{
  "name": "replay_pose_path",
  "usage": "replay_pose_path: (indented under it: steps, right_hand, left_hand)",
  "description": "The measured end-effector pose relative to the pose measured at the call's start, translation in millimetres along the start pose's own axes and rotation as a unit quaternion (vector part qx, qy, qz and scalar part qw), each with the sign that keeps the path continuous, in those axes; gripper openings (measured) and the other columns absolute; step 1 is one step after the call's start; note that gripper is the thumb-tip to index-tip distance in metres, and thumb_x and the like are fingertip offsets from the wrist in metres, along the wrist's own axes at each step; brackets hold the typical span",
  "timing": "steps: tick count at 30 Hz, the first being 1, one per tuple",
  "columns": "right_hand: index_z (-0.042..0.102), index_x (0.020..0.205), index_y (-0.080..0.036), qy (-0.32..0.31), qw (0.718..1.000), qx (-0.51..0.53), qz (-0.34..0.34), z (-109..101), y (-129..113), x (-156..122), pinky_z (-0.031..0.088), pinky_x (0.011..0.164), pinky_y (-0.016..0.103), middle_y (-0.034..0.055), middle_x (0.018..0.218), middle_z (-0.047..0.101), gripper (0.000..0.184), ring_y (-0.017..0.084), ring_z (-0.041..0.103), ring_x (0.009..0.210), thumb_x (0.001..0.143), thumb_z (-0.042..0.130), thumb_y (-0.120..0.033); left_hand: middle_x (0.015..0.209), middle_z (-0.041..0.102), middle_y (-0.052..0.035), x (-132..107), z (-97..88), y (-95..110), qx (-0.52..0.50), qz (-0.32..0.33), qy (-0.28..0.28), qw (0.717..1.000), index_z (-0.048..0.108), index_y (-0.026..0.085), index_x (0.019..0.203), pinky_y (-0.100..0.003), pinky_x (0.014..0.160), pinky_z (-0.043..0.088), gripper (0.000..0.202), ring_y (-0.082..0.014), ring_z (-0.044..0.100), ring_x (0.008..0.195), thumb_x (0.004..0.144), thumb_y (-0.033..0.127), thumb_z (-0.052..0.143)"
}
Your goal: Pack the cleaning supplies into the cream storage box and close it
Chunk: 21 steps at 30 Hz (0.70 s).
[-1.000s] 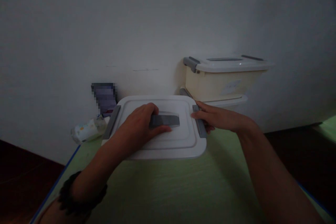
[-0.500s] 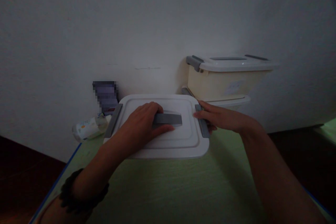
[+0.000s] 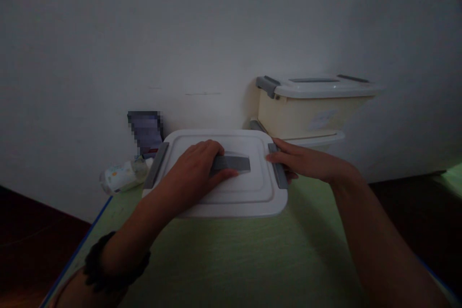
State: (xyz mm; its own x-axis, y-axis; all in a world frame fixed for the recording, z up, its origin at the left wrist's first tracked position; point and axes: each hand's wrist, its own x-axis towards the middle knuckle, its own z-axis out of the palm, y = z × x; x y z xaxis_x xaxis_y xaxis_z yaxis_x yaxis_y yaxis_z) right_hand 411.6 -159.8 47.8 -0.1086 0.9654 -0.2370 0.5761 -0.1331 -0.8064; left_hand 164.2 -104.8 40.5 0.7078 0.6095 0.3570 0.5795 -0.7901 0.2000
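A white storage box lid (image 3: 224,204) with a grey carrying handle (image 3: 234,163) faces up in front of me, and the box body beneath it is out of sight. My left hand (image 3: 198,166) lies across the lid, its thumb and fingers around the handle's left end. At the lid's right edge, my right hand (image 3: 303,159) grips the grey latch (image 3: 277,168), thumb on top and the other fingers partly hidden below. A second grey latch (image 3: 157,166) sits along the left edge, untouched by either hand.
Behind on the right, a cream storage box (image 3: 296,115) with a white lid stands on another lidded box. A clear bottle (image 3: 122,176) lies on its side at the left, near a dark pixelated device (image 3: 146,132) against the wall. Beneath is a green tabletop (image 3: 231,260) with blue edges.
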Motion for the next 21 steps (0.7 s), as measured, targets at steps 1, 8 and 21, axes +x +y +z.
replay_pose_path:
  steps: [1, 8, 21]
  right_hand:
    - [0.042, 0.124, -0.016, 0.002, 1.000, -0.001, 0.000, 0.2, -0.2, -0.2, 0.044, 0.048, 0.022, -0.0028, 0.067, 0.049, 0.048, 0.011, 0.050, 0.055, 0.086, 0.050, -0.043]
    - [0.042, 0.124, -0.017, 0.000, 1.000, -0.002, 0.000, 0.4, -1.3, -0.3, 0.044, 0.048, 0.022, -0.0027, 0.067, 0.049, 0.046, 0.011, 0.050, 0.054, 0.086, 0.050, -0.043]
    - [0.041, 0.124, -0.016, -0.001, 1.000, 0.010, -0.005, 0.8, 3.4, 3.3, 0.041, 0.046, 0.022, -0.0035, 0.066, 0.049, 0.050, 0.011, 0.049, 0.052, 0.086, 0.051, -0.046]
  left_hand:
    - [0.092, 0.058, -0.0069, -0.1, 0.3, 0.0, 0.012, 0.005, 0.003, 1.000, 0.051, 0.016, 0.096, -0.038, 0.078, 0.044, 0.036, -0.0234, 0.054, 0.084, 0.086, 0.051, 0.050]
    - [0.124, 0.050, -0.0165, -0.2, 2.6, -1.7, 0.056, 0.043, 0.039, 0.997, 0.054, 0.015, 0.096, -0.048, 0.095, 0.038, 0.037, -0.0299, 0.047, 0.111, 0.088, 0.050, 0.048]
    - [0.126, 0.058, -0.0188, -0.2, -0.2, 1.0, 0.035, -0.010, 0.009, 0.999, 0.045, 0.012, 0.118, -0.048, 0.094, 0.042, 0.046, -0.0309, 0.054, 0.117, 0.092, 0.049, 0.041]
